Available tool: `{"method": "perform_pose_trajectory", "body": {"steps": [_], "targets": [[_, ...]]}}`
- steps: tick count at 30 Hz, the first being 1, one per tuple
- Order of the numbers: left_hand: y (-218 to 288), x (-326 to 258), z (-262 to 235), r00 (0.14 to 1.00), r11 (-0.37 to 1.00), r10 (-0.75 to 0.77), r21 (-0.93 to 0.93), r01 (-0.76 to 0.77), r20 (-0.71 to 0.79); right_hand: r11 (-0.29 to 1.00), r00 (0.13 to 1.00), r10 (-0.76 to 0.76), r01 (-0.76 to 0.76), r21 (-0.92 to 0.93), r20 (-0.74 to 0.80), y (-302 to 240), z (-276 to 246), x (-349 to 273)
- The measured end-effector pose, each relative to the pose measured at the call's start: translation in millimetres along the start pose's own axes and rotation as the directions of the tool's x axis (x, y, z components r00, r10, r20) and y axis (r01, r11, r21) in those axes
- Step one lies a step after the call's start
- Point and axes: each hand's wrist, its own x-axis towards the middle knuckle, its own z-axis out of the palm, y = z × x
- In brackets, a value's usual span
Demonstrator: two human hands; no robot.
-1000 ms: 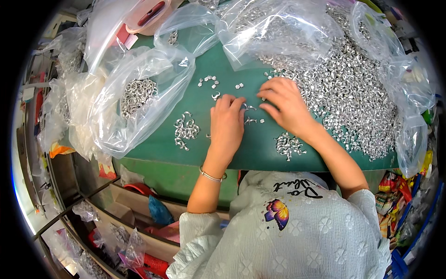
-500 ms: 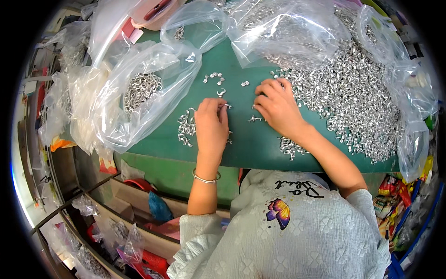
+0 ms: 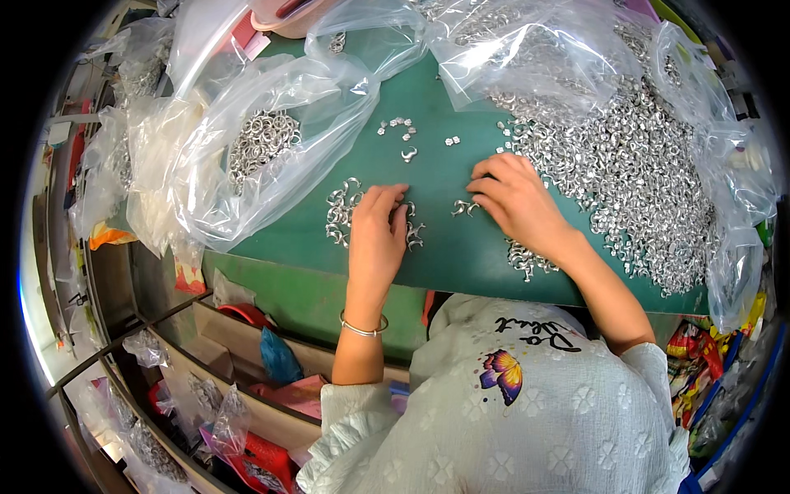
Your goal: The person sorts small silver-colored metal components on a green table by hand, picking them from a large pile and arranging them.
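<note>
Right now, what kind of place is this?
It looks like a small workshop, maybe for sorting metal parts: there's a big heap of little silvery pieces, a green worktable and a clear plastic bag holding more.

Left grip [image 3: 380,226] partly hides metal pieces [image 3: 415,242]; pink tub [image 3: 290,30] cropped.

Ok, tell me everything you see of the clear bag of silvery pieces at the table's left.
The bag is clear, shiny and crumpled. It lies spread on the green table, with a heap of silvery, metal-looking curved pieces showing in its middle. Cloudier plastic crowds its left side, their border unclear. The left hand is apart from it.
</note>
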Motion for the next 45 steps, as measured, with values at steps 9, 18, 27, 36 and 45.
{"method": "perform_pose_trajectory", "body": {"steps": [9,18,27,36,45], "targets": [[-13.5,-4.2,-3.3,0.995,0.985,0.085,0.155,-0.077,-0.047,0.999,1.000,0.014,-0.014,0.035,0.000,-2.6,0.2,-3.8],[-10.3,-3.2,-6.4,0.987,0.925,0.161,0.351,-0.144,-0.020,0.997,0.994,0.039,-0.045,-0.059,-0.102,11.8,-15.1,-9.9],[5.5,-25.0,-2.0,0.971,0.928,0.239,0.296,-0.228,-0.002,0.985,0.973,0.157,-0.167,-0.049,-0.167,25.9,-27.9,-9.2],[-25.1,-28.2,15.4,0.958,0.835,0.246,0.534,-0.133,-0.147,0.954,0.934,0.233,-0.273,-0.121,-0.270,36.9,-42.9,-15.4],[25.8,-17.0,51.1,0.953,0.912,0.304,0.287,-0.293,0.006,0.776,0.941,0.292,-0.339,-0.532,-0.174,18.4,1.3,-9.5]]}}
